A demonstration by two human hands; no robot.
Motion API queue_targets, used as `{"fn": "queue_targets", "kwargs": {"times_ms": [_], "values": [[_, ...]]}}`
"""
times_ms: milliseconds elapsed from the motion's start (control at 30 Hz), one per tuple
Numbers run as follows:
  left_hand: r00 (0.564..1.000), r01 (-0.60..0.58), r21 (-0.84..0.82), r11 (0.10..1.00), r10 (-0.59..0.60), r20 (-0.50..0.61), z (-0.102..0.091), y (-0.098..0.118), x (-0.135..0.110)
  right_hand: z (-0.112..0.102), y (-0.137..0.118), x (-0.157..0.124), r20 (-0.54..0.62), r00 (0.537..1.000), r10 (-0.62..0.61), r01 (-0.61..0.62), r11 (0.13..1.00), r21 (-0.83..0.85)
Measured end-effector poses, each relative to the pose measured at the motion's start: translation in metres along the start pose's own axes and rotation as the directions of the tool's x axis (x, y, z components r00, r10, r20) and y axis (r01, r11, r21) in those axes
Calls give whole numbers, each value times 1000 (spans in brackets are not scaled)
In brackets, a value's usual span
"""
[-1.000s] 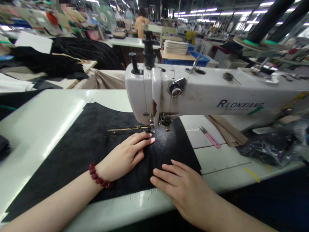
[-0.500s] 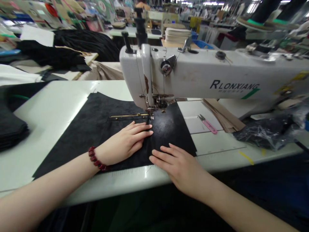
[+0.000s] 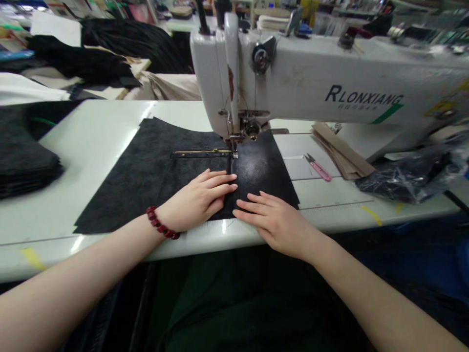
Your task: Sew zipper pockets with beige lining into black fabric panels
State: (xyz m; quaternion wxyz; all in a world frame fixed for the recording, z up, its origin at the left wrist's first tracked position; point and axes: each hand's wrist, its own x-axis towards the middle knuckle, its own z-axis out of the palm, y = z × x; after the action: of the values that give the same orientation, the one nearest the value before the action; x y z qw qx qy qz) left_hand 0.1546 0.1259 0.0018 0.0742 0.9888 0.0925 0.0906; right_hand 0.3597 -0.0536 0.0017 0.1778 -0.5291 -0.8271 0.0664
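A black leather-like panel [image 3: 139, 171] lies flat on the sewing table, partly under the needle and presser foot [image 3: 234, 152] of a grey-white sewing machine [image 3: 300, 78]. A zipper [image 3: 201, 151] with gold teeth is set into the panel and its right end reaches the foot. My left hand [image 3: 201, 195], with a dark red bead bracelet at the wrist, rests flat on the panel just in front of the foot. To its right, my right hand [image 3: 274, 217] lies with fingers stretched over the panel's front part. Neither hand grips anything.
Pink-handled thread snips [image 3: 318, 168] lie right of the panel, beside brown strips [image 3: 340, 151] and a clear plastic bag [image 3: 414, 171] with dark contents. A stack of black pieces [image 3: 29, 151] sits at the left. Beyond the table are dark fabric heaps [image 3: 132, 44].
The camera view has tilted down, so everything sits higher in the picture. Both hands remain flat on the panel, with no clear shift relative to the machine.
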Motion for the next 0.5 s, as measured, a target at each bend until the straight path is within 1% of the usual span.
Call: {"fn": "queue_targets", "kwargs": {"times_ms": [100, 133, 233, 300, 500], "values": [[1000, -4, -5, 1000, 4, -5, 0, 2, 1, -3, 6, -4, 4, 999, -39, 39, 998, 51], [1000, -1, -11, 1000, 1, -9, -1, 3, 2, -4, 8, -5, -12, 999, -36, 37, 996, 78], [999, 14, -29, 999, -15, -32, -1, 7, 3, -11, 17, -4, -117, 993, 28, -13, 992, 124], [999, 20, -35, 999, -22, -47, -1, 10, 5, -14, 20, 0, -144, 988, 49, -35, 995, 97], [998, 32, -43, 999, -34, -45, -2, 13, 5, -15, 15, 4, 26, 999, -23, 24, 999, -37]]}}
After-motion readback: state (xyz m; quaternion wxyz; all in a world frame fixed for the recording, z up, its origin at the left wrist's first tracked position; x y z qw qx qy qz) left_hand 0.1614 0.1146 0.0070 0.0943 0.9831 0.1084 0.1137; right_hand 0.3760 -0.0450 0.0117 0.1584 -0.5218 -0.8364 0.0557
